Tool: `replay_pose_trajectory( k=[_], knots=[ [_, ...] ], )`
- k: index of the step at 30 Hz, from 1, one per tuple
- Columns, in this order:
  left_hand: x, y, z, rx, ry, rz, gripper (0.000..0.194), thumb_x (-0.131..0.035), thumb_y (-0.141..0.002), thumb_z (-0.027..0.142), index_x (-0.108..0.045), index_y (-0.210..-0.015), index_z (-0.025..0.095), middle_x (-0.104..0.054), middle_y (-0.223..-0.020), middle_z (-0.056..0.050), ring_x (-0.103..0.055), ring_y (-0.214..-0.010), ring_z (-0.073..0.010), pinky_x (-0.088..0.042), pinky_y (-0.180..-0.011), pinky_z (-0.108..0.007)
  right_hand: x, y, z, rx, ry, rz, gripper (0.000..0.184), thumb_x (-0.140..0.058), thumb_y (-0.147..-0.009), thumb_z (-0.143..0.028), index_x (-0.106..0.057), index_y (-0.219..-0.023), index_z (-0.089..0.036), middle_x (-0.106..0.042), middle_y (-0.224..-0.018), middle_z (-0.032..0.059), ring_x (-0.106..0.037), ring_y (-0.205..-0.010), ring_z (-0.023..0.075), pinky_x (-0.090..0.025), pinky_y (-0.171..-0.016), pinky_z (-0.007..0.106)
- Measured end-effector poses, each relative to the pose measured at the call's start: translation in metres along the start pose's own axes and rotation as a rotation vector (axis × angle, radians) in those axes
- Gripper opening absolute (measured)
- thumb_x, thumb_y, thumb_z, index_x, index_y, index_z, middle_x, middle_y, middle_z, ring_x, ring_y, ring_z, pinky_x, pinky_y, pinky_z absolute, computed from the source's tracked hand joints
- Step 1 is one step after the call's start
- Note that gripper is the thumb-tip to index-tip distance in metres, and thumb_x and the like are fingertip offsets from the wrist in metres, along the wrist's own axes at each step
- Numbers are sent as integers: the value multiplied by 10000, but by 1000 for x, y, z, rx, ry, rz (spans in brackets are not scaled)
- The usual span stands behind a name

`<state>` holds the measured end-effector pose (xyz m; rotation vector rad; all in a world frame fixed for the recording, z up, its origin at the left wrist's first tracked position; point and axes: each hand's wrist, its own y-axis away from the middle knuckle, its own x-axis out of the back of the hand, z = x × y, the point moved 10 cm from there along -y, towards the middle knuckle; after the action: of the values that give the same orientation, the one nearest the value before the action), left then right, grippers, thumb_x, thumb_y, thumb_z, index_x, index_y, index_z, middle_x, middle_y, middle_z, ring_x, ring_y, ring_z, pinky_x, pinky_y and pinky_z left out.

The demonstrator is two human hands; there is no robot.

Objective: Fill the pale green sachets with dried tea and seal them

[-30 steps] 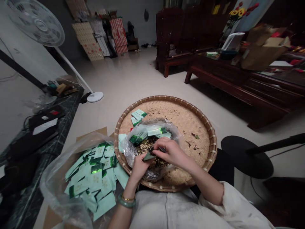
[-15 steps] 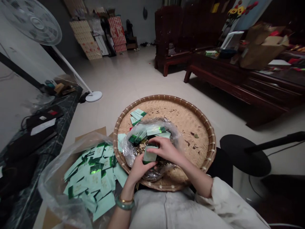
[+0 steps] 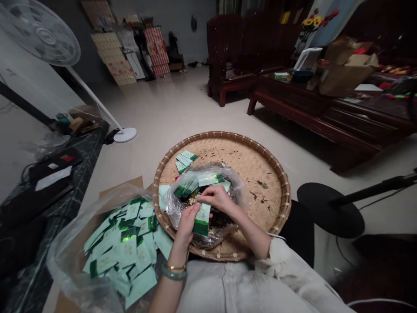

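Apparently pinched by nearly closed hands [image 3: 202, 208], the packet [image 3: 202, 217] points lengthwise toward the wearer.

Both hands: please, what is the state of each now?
Left hand: closed on the green packet, at its side.
Right hand: closed on the same packet, at its upper end.

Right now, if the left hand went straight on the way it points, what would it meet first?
Most likely the right hand, whose fingers pinch the top of the green packet just beyond the left hand's fingertips. Depth is unclear from this one view.
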<state>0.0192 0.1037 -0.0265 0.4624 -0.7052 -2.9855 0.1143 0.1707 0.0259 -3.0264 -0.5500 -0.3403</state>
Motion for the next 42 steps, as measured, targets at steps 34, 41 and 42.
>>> replay_pose_trajectory(
  k=[34,41,42],
  knots=[
    [10,12,-5,76,24,12,508,-833,-524,405,-661,-874,78,-730,-854,-124,-670,-547,-176,-527,-481,-246,40,51,15,-71,273,-54,478,-311,-932,-495,-642,-1004,-157,-695,-909,75,-622,-831,217,-464,-773,347],
    [3,16,-8,115,-81,-62,504,-827,-494,444,-677,-814,84,-709,-679,-70,-673,-543,-190,-502,-482,-235,31,45,3,-61,336,-123,461,-587,-793,-495,-653,-1130,-187,-685,-1101,92,-633,-976,268,-465,-858,380],
    [2,16,-9,119,-94,-72,491,-825,-500,439,-678,-809,86,-708,-676,-67,-672,-539,-188,-501,-484,-235,31,43,1,-58,339,-130,447,-600,-784,-484,-666,-1112,-186,-688,-1097,90,-636,-974,273,-466,-855,380]
  ],
)
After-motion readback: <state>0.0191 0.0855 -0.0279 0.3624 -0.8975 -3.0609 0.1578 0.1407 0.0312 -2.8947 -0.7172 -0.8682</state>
